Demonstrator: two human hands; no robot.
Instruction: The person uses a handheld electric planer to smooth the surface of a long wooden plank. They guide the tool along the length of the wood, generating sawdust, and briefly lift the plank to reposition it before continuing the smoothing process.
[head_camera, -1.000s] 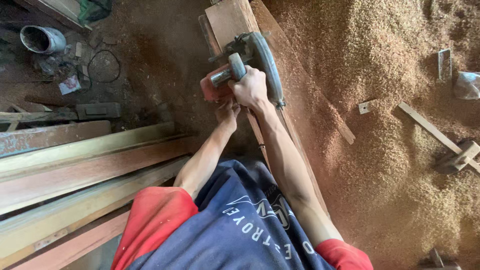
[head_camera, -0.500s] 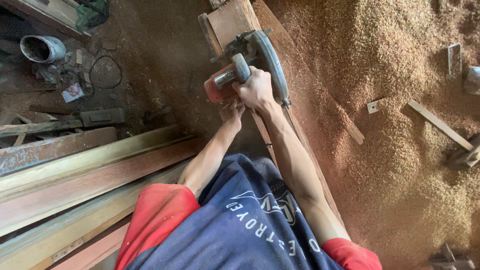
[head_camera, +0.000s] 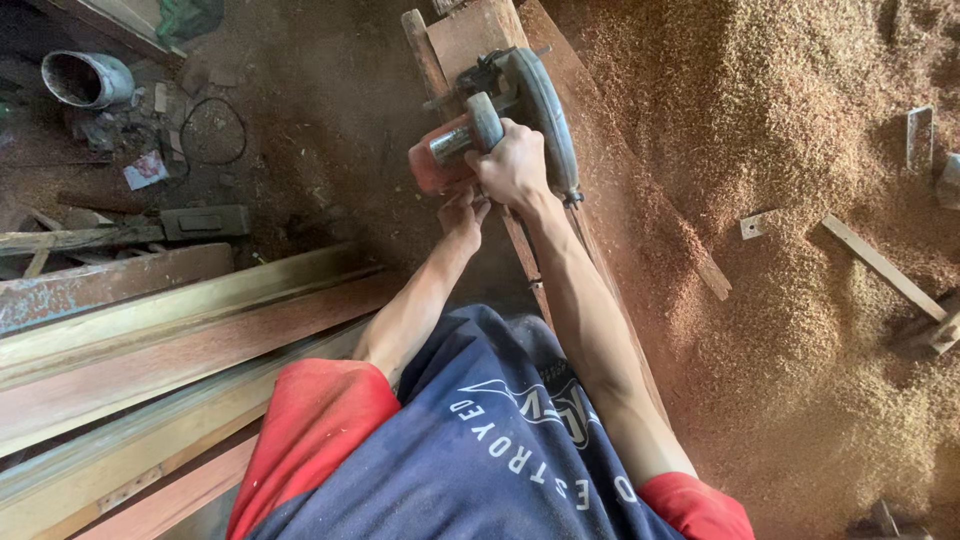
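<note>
On top of the long reddish wooden plank (head_camera: 470, 35) sits the hand-held circular saw with a red motor body and grey metal blade guard (head_camera: 495, 115), near the top middle of the view. The right hand (head_camera: 512, 165) is wrapped tight around the saw's handle, fingers closed on it. The left hand (head_camera: 462, 212) is just under the red motor, touching or almost touching it; its fingers are partly hidden, so I cannot tell if they grip something. A thick heap of pale sawdust (head_camera: 800, 150) covers the floor on the right side, and a stack of long rough wooden beams (head_camera: 170, 340) lies on the left. A grey metal bucket (head_camera: 85, 78) stands far at the upper left.

To do this cut well, I think the saw base should stay flat on the plank and move straight along its length with steady pressure, and the left hand should be kept away from the blade line.

Compared with one second ago, the saw and both hands are a little further up along the plank, and the grip looks the same.
</note>
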